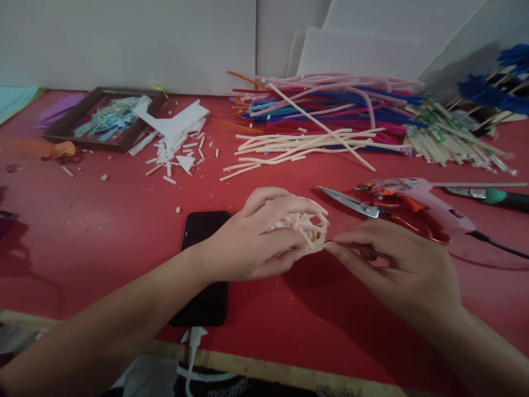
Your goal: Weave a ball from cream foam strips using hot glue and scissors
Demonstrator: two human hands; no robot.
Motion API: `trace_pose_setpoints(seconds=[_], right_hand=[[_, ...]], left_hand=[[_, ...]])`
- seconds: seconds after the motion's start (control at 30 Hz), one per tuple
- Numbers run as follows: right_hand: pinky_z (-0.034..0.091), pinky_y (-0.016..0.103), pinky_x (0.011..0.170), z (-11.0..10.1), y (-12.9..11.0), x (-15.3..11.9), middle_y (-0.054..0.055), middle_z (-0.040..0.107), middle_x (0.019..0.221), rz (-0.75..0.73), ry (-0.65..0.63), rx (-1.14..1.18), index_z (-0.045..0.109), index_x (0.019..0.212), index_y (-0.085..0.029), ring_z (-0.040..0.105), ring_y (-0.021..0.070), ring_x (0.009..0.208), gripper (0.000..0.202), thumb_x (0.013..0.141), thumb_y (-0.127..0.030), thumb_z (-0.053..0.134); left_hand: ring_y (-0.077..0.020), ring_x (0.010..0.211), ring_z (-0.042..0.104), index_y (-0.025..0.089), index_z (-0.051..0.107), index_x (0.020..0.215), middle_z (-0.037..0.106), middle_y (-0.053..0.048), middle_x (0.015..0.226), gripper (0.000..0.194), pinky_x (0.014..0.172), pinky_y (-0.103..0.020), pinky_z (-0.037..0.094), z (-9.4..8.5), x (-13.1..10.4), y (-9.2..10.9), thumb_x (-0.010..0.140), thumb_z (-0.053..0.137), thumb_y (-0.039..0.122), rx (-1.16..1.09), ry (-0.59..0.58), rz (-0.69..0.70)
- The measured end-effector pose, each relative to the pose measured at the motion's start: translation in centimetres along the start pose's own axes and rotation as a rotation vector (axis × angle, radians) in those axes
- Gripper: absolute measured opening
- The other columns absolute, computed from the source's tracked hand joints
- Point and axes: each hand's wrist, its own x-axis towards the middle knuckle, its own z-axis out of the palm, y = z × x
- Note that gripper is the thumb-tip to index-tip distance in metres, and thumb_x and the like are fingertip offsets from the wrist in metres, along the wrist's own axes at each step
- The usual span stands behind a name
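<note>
My left hand (pixel 264 237) is wrapped round a small openwork ball (pixel 312 229) of pale, cream-coloured sticks, held just above the red table. Part of the ball is hidden behind my fingers. At its lower right edge my right hand (pixel 397 264) pinches with thumb and forefinger. Whatever is between those fingertips is too small to make out. Below my left wrist lies a black phone (pixel 206 300). Beyond my right hand rest scissors (pixel 351 203) with red handles and a pale pink glue gun (pixel 438 201).
Cream sticks (pixel 297 144) lie before a pile of coloured pipe cleaners (pixel 330 105). Wrapped sticks (pixel 458 135) are at right, near a green-and-black-handled tool (pixel 491 196). White scraps (pixel 176 127) and a brown frame (pixel 119 144) sit back left. A white cable (pixel 192 353) hangs over the front edge.
</note>
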Motion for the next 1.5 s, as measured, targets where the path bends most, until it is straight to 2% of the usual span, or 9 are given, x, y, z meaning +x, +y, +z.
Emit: trace_pose_setpoints(seconds=[0.23,0.4,0.63,0.87,1.03,1.23,1.4,1.5], right_hand=[[0.041,0.023,0.044,-0.6,-0.1,0.7,-0.001,0.072,0.076,-0.029,-0.046,-0.004,0.07,0.088,-0.026,0.064,0.0111,0.059,0.011,0.096,-0.031,0.063],[0.04,0.023,0.043,-0.9,0.0,1.0,-0.002,0.071,0.072,-0.021,-0.028,-0.015,0.07,0.086,-0.025,0.061,0.0099,0.054,0.015,0.096,-0.034,0.064],[0.049,0.023,0.051,-0.9,0.6,0.6,-0.001,0.071,0.073,0.026,-0.013,0.053,0.071,0.088,-0.026,0.064,0.011,0.057,0.017,0.094,-0.041,0.066],[0.049,0.024,0.047,-1.4,0.9,1.1,0.001,0.072,0.071,0.036,-0.069,0.127,0.072,0.084,-0.026,0.065,0.0127,0.055,0.015,0.09,-0.04,0.07],[0.052,0.022,0.048,-1.5,1.4,1.0,0.002,0.075,0.076,0.061,-0.088,0.167,0.075,0.089,-0.025,0.069,0.0137,0.059,0.015,0.089,-0.04,0.072],[0.059,0.022,0.054,-1.4,1.5,0.9,0.002,0.076,0.079,0.079,-0.105,0.247,0.075,0.091,-0.024,0.072,0.0141,0.063,0.018,0.088,-0.041,0.072],[0.057,0.023,0.051,-1.6,1.4,1.0,0.003,0.076,0.077,0.06,-0.09,0.215,0.075,0.089,-0.024,0.069,0.0138,0.058,0.021,0.088,-0.045,0.072],[0.057,0.024,0.052,-1.6,1.5,0.9,0.002,0.077,0.079,0.025,-0.092,0.205,0.075,0.092,-0.026,0.07,0.0144,0.06,0.016,0.089,-0.041,0.072]], left_hand=[[-0.0222,0.122,0.051,0.02,0.066,0.093,0.066,-0.013,0.129,0.006,0.11,-0.04,0.044,-0.2,0.0,0.0,0.096,0.06,0.021,-0.017,0.0,0.032],[-0.0224,0.122,0.05,0.02,0.066,0.094,0.066,-0.013,0.129,0.007,0.111,-0.04,0.043,-0.3,0.0,-0.1,0.097,0.06,0.023,-0.018,0.002,0.034],[-0.0237,0.122,0.049,0.022,0.068,0.092,0.064,-0.011,0.13,0.01,0.109,-0.04,0.044,-0.3,-0.2,-0.2,0.097,0.059,0.022,-0.006,-0.011,0.021],[-0.0232,0.12,0.05,0.024,0.068,0.091,0.065,-0.008,0.13,0.013,0.108,-0.039,0.044,-0.1,-0.4,-0.3,0.094,0.058,0.016,-0.003,-0.01,0.022],[-0.0231,0.12,0.051,0.025,0.069,0.095,0.064,-0.008,0.132,0.015,0.107,-0.04,0.043,-0.2,-0.3,-0.5,0.093,0.059,0.014,-0.038,-0.034,0.024],[-0.0237,0.119,0.051,0.025,0.072,0.091,0.064,-0.009,0.131,0.015,0.106,-0.04,0.044,-0.3,-0.2,-0.4,0.096,0.059,0.022,-0.096,-0.055,0.018],[-0.0242,0.12,0.053,0.026,0.073,0.091,0.064,-0.01,0.127,0.013,0.106,-0.043,0.045,-0.2,-0.2,-0.5,0.096,0.061,0.025,-0.131,-0.059,0.018],[-0.0237,0.121,0.054,0.025,0.072,0.093,0.064,-0.011,0.126,0.011,0.107,-0.043,0.045,-0.3,-0.2,-0.7,0.095,0.062,0.025,-0.159,-0.057,0.034]])
